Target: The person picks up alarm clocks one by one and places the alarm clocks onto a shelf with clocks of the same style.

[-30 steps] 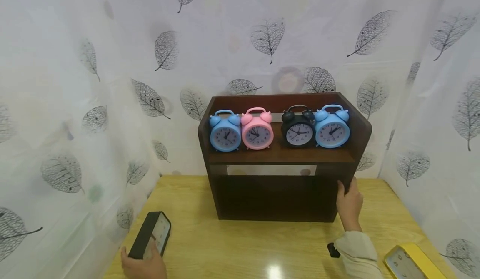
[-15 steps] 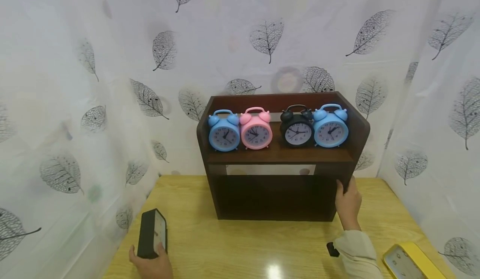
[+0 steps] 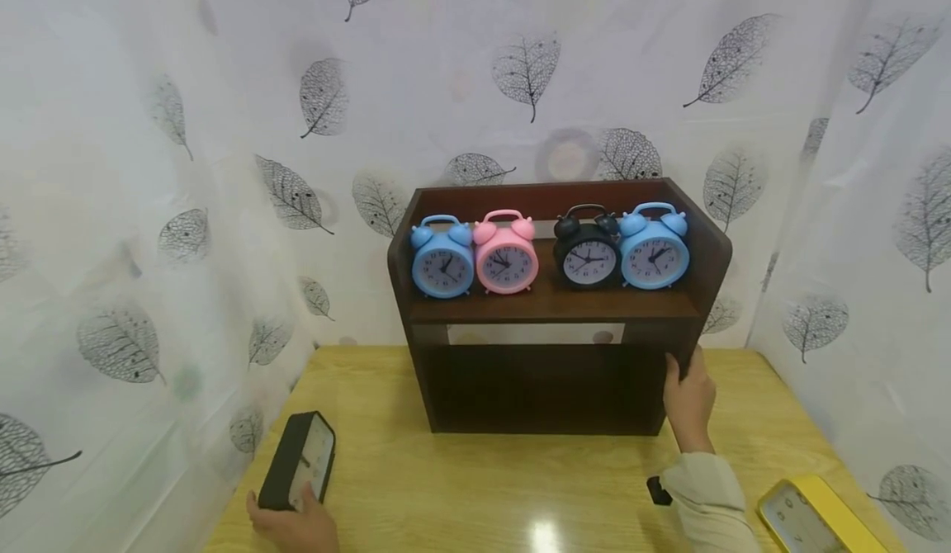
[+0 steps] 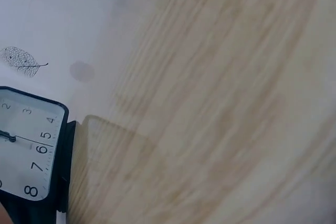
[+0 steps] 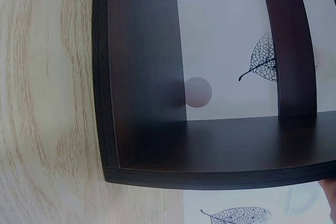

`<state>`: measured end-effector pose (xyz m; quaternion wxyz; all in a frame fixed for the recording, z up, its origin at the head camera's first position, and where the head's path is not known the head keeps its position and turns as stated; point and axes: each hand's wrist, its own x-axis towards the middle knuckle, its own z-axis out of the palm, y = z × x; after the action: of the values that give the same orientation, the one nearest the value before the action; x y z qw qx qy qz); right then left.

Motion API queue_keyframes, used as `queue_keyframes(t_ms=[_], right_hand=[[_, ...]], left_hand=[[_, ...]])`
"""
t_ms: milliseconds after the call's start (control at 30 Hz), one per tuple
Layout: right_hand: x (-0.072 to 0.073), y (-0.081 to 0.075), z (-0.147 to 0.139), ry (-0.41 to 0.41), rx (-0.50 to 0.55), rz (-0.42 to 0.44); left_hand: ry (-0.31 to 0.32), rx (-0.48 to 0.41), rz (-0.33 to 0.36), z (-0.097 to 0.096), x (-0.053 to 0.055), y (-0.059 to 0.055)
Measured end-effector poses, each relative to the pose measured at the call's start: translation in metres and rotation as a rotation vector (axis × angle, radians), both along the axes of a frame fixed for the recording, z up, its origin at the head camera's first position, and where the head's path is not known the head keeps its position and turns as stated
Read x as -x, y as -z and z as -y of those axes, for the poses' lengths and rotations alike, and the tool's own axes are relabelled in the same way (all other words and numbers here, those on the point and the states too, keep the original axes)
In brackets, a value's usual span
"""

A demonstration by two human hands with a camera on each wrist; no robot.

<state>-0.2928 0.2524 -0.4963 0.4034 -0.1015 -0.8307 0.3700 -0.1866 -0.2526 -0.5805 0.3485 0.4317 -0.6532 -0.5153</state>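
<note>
At the lower left of the head view, my left hand (image 3: 297,524) grips a black rectangular clock (image 3: 286,462) by its near end, thumb over the white dial. In the left wrist view, the numbered clock face (image 4: 29,148) shows at the left edge, its shadow on the wood beside it. My right hand (image 3: 691,400) holds the right side panel of a dark brown two-level shelf (image 3: 550,309), thumb on the front edge. On the upper level stand a blue alarm clock (image 3: 442,271), a pink one (image 3: 507,264), a black one (image 3: 589,261) and another blue one (image 3: 655,257).
A yellow rectangular clock (image 3: 825,512) lies at the table's right front. A small black device (image 3: 658,491) sits at my right wrist. The wooden table (image 3: 475,487) is bounded by white leaf-printed sheeting (image 3: 446,66) behind and at both sides.
My left hand swung the black rectangular clock more upright and rightward, then tilted it back so its dial shows more. My right hand has stayed on the shelf's side panel.
</note>
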Motion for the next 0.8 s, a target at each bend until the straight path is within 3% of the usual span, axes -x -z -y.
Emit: queue_keyframes(t_ms=[167, 267, 467, 800], right_hand=[[0.001, 0.000, 0.001, -0.003, -0.001, 0.003], [0.001, 0.000, 0.000, 0.004, 0.001, -0.001], [0.000, -0.002, -0.001, 0.013, -0.005, -0.010], [-0.001, -0.002, 0.002, 0.004, 0.000, 0.004]], left_hand=[[0.077, 0.065, -0.037, 0.011, -0.002, 0.001], [0.146, 0.081, -0.024, 0.019, -0.005, 0.000], [0.239, 0.053, 0.115, 0.033, -0.009, 0.000], [0.234, 0.019, 0.229, 0.047, -0.013, 0.006]])
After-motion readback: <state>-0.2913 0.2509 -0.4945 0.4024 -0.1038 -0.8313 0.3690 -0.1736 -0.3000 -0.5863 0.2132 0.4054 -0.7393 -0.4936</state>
